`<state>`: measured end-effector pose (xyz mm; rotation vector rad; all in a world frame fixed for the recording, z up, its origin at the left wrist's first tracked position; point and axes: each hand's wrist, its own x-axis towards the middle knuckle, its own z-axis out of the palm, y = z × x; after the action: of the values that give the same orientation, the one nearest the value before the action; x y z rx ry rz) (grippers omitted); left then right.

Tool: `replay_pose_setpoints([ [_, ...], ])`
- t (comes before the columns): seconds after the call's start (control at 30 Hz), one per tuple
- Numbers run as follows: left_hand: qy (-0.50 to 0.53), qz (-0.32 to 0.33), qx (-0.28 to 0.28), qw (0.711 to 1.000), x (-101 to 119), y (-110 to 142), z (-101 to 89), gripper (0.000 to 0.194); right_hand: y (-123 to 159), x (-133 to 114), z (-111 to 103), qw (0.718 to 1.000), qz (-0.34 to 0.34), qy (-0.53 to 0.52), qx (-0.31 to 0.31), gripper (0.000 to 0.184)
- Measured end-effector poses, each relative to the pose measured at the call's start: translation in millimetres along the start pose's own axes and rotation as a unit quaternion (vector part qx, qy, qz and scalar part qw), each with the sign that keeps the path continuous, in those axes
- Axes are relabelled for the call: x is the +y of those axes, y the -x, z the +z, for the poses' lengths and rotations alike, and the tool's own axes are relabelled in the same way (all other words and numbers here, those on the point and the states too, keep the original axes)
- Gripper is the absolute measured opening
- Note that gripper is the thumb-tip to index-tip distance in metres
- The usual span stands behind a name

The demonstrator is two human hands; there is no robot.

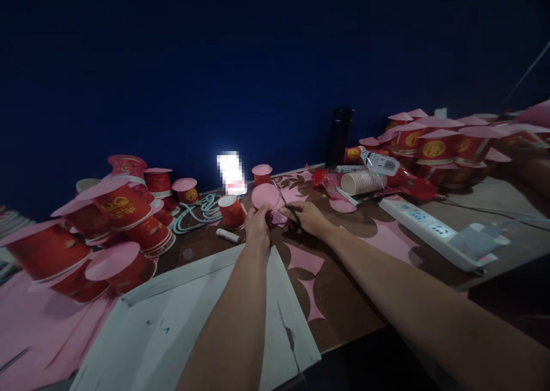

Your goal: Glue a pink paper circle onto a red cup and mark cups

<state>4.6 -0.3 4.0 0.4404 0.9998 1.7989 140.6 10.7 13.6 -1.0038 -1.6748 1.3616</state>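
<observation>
Near the middle of the table, my left hand (258,228) is closed on the lower edge of a round piece of pink paper (265,196). My right hand (308,217) grips a pair of scissors (281,193), whose blades point up and away beside the right edge of the paper. Just left of my left hand stands a red paper cup (232,212) with its white rim upward. A small white tube (228,236) lies in front of that cup. Behind the paper disc is an upturned red cup (262,175) topped with a pink disc.
Stacked red cups with pink discs crowd the left (120,205) and right (436,145). A white board (172,316) lies in front. Pink scraps (305,259), a power strip (429,228), a bagged stack of paper cups (361,182), a black bottle (339,136), a coiled cable (197,213) and a lit phone (231,170) surround the hands.
</observation>
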Motion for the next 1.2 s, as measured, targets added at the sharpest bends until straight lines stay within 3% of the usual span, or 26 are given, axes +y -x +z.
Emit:
replay_pose_setpoints([
  [0.5, 0.073, 0.013, -0.029, 0.997, 0.6, -6.6, -4.2, 0.030, -2.6, -0.7, -0.7, 1.000, -0.001, 0.007, 0.024, 0.037],
  [0.7, 0.081, 0.018, -0.058, 0.995, 8.1, -6.9, -8.2, 0.034, -0.9, -0.3, -0.1, 1.000, 0.003, -0.014, 0.000, 0.040],
  [1.0, 0.089, 0.053, -0.057, 0.993, 11.1, -8.6, -9.6, 0.031, 0.8, -2.4, -1.2, 1.000, -0.012, -0.005, -0.017, 0.035],
  [1.2, 0.099, 0.039, -0.001, 0.994, 9.6, -12.6, -11.7, 0.025, 2.8, -5.2, -2.0, 0.998, -0.025, -0.037, -0.033, 0.038],
])
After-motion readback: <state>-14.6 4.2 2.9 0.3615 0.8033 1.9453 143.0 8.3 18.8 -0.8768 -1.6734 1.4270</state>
